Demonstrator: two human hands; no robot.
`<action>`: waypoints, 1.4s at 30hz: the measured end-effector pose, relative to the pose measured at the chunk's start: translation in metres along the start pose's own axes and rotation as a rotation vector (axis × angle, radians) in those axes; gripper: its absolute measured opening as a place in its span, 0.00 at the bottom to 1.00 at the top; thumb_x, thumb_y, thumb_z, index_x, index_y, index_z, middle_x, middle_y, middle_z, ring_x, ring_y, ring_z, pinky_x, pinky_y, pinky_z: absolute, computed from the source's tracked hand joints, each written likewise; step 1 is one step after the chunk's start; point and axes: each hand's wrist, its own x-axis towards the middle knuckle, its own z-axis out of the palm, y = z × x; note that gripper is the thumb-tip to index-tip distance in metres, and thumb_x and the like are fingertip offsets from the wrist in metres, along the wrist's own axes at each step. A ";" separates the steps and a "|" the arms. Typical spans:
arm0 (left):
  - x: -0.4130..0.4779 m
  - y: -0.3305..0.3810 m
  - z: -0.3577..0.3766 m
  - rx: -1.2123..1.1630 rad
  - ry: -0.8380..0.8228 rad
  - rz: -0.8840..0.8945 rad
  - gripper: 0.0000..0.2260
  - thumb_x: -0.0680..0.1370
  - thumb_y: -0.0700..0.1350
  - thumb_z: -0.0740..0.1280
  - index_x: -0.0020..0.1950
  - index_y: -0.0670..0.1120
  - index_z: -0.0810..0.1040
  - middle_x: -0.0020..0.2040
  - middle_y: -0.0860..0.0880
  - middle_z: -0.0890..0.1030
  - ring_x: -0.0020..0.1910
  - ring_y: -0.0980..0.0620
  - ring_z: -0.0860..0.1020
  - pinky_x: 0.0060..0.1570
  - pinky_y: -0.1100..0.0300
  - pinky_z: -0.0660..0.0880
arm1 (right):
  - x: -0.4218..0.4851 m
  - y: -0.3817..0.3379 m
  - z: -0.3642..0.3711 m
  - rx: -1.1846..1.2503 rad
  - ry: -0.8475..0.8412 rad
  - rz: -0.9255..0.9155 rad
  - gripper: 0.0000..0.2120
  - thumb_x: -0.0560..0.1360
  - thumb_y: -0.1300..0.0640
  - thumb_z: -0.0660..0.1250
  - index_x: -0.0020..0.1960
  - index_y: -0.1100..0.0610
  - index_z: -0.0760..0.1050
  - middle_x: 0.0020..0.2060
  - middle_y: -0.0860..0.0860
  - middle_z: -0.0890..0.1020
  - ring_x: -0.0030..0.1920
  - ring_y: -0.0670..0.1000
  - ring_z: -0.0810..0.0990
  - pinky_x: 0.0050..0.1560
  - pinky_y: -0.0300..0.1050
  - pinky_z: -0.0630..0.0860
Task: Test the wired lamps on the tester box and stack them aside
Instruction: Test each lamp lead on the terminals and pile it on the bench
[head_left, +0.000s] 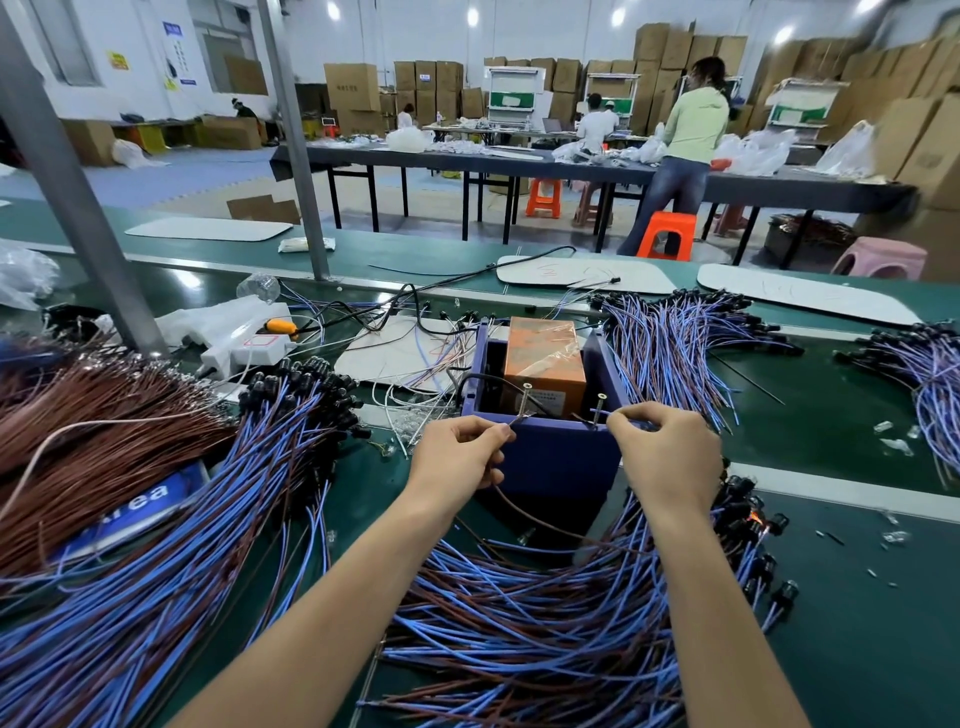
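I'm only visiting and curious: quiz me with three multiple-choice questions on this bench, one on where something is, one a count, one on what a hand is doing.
1. Where is the orange block?
A) inside the box
B) on a stool
C) under the wires

2. How many screws stand on the box's front rim?
A) one
B) two
C) four

3. What is the left hand doing?
A) lying flat
B) pinching a brown wire
C) holding a cup

Answers: 1 A, the block sits between the box's walls; 2 B, two upright screws show there; 3 B, finger and thumb close on the wire by the left screw.
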 end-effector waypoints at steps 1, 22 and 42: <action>0.000 -0.001 -0.001 0.001 0.005 0.000 0.07 0.78 0.43 0.68 0.43 0.43 0.83 0.31 0.49 0.76 0.25 0.56 0.73 0.29 0.67 0.74 | 0.000 0.001 0.000 0.003 -0.004 -0.004 0.06 0.73 0.55 0.68 0.44 0.53 0.84 0.34 0.54 0.82 0.36 0.57 0.79 0.33 0.43 0.71; -0.035 0.013 -0.060 0.437 -0.592 0.072 0.07 0.77 0.36 0.65 0.48 0.44 0.83 0.43 0.49 0.86 0.45 0.55 0.84 0.49 0.63 0.78 | -0.041 -0.005 -0.016 0.110 -0.877 -0.122 0.12 0.73 0.42 0.69 0.39 0.47 0.85 0.32 0.48 0.82 0.37 0.48 0.78 0.45 0.46 0.77; -0.029 -0.041 -0.141 1.002 0.113 -0.032 0.19 0.71 0.35 0.69 0.58 0.51 0.72 0.44 0.48 0.76 0.36 0.52 0.72 0.31 0.62 0.66 | -0.080 -0.004 0.007 0.072 -1.097 -0.188 0.08 0.77 0.48 0.66 0.51 0.46 0.83 0.38 0.41 0.84 0.37 0.35 0.79 0.40 0.28 0.71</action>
